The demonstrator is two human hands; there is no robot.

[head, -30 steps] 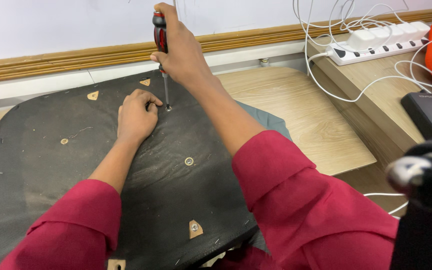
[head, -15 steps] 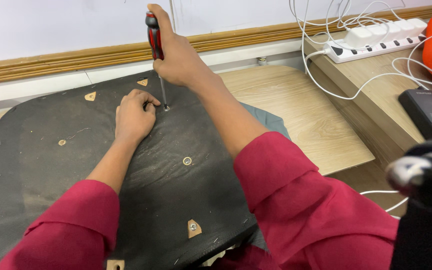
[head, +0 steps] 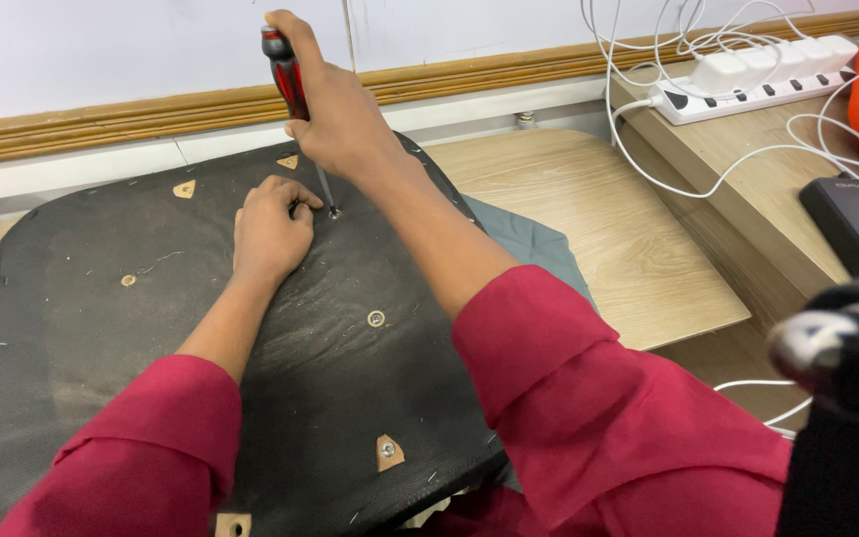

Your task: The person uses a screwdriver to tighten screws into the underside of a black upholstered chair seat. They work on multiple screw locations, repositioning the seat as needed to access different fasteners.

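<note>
Two hands, right gripping upright screwdriver

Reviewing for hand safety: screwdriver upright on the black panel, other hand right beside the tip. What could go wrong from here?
1. The left hand rests on the black panel right beside the tip of the screwdriver; a slip could jab its fingers.
2. The right hand grips the handle high above the tip, so the shaft may tilt and cam out of the hole.
3. The panel overhangs the wooden board; downward force might shift it.

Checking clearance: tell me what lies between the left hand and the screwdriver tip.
Head view: nothing; left hand fingertips nearly meet the red-and-black screwdriver tip on the black fabric-covered panel.
</note>
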